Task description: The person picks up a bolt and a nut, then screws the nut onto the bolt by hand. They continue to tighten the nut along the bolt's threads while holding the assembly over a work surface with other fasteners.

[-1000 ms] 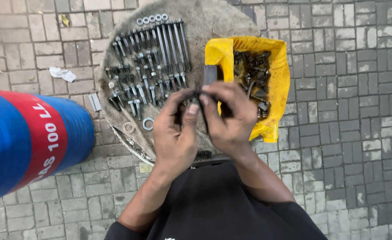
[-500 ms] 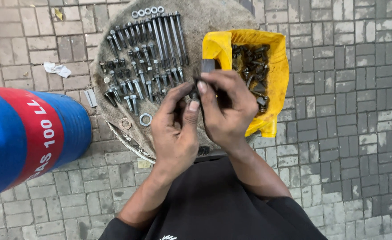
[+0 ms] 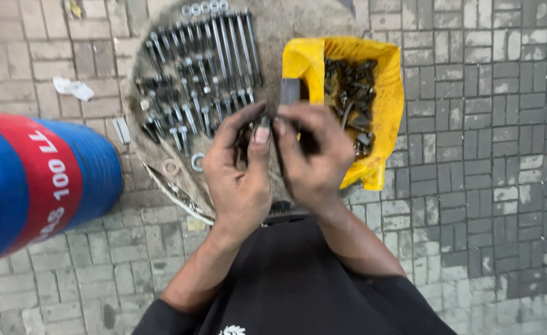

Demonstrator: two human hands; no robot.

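- Two hands meet in the middle of the view, just below the round tray (image 3: 162, 186); we take this tray as our landmark for all places.
- The left hand (image 3: 239, 170) has its thumb and fingers curled inward, and its thumb tip presses on a small dark part (image 3: 267, 124) over the lower right edge of the tray.
- The right hand (image 3: 314, 155) closes on the same small dark part from the other side, so we see both hands pinching it together; we cannot tell its exact shape, because the fingers cover most of it.
- We judge that the part is held up close between the fingertips so that it can be turned or examined with control.
- On the tray, many bolts (image 3: 214, 59) lie side by side in rows, long ones at the top and shorter ones (image 3: 180, 124) lower down; it seems they are ordered by size so that each is easy to find.
- A few washers (image 3: 205, 7) lie in a line at the top edge of the tray, and two rings (image 3: 198, 162) lie near its lower edge.
- To the right of the tray, touching it, a yellow bag (image 3: 385, 111) stands open with a loose heap of dark metal parts (image 3: 348, 93) inside, within reach of the right hand.
- To the left of the tray, a blue drum (image 3: 93, 174) with a red band lies on the paving (image 3: 484, 186).
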